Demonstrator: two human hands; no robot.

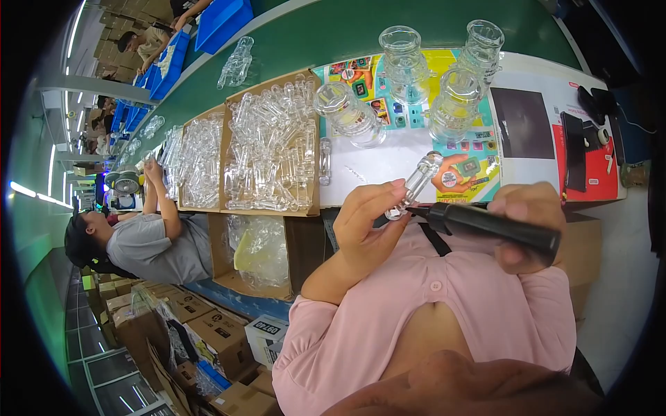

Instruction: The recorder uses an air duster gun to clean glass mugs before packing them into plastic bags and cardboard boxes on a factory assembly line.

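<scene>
In front of my chest, my left hand (366, 223) is closed, pinching the lower end of a clear tube-shaped piece (425, 170) with rounded, ringed ends. The piece leans up and to the right. My right hand (533, 216), slightly blurred, is wrapped round a thick black pen-shaped tool (479, 225). Its narrow tip points left at the clear piece's lower end, close to my left fingertips; whether they touch I cannot tell. Just beyond, several larger clear ringed vessels (402, 64) stand on a colourful printed sheet (489, 156).
To the left, an open cardboard box (316, 125) holds many clear tubes (270, 149). A single tube (325, 161) lies beside it. A phone (574, 149) is at the right. A co-worker in grey (156, 246) works at the left. Below them stand cardboard cartons (215, 336).
</scene>
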